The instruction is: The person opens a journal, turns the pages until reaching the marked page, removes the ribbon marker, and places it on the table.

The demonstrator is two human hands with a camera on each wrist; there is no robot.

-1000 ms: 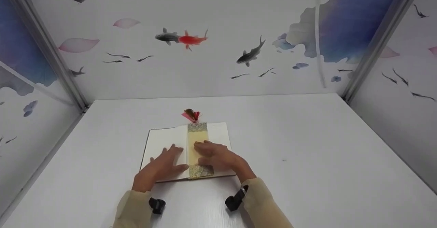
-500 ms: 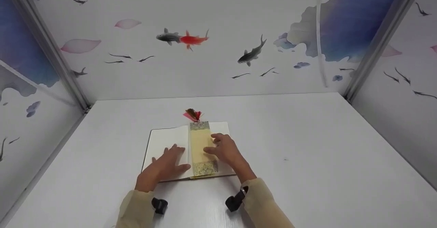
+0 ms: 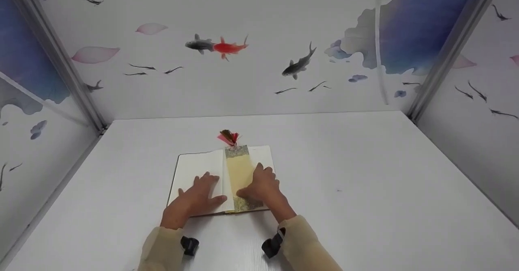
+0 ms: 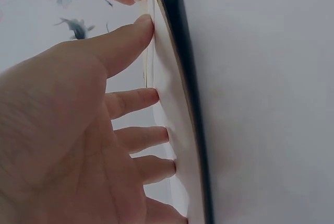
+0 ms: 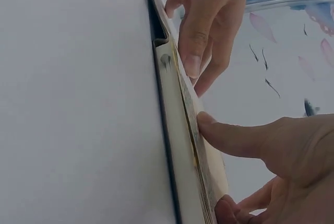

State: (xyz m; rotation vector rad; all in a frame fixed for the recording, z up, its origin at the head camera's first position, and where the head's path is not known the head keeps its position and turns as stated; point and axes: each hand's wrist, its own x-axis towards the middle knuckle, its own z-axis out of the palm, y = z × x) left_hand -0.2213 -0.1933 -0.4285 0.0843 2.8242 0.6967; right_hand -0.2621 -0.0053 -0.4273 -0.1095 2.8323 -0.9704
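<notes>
An open notebook (image 3: 195, 163) with blank white pages and a dark cover lies on the white table. Along its right page, near the fold, is a long yellow bookmark (image 3: 238, 169) with speckled ends and a red and brown tassel (image 3: 229, 137) beyond the far edge. My left hand (image 3: 194, 196) rests on the left page, fingers spread, thumb near the fold. My right hand (image 3: 263, 186) is over the right page, covering part of the bookmark's right side. In the right wrist view its thumb (image 5: 232, 136) presses on the bookmark, while the other fingertips touch farther right.
A white table (image 3: 365, 181) surrounds the notebook. Behind it stands a white panel (image 3: 259, 92) printed with fish, petals and blue shapes, with similar side panels and metal posts (image 3: 454, 48) at the corners. A black wrist camera (image 3: 272, 244) is strapped to each wrist.
The bookmark's near end has swung right, leaving it slanted. My right hand lifted off its middle, moved right, then came down nearer its lower end. My left hand stays on the page.
</notes>
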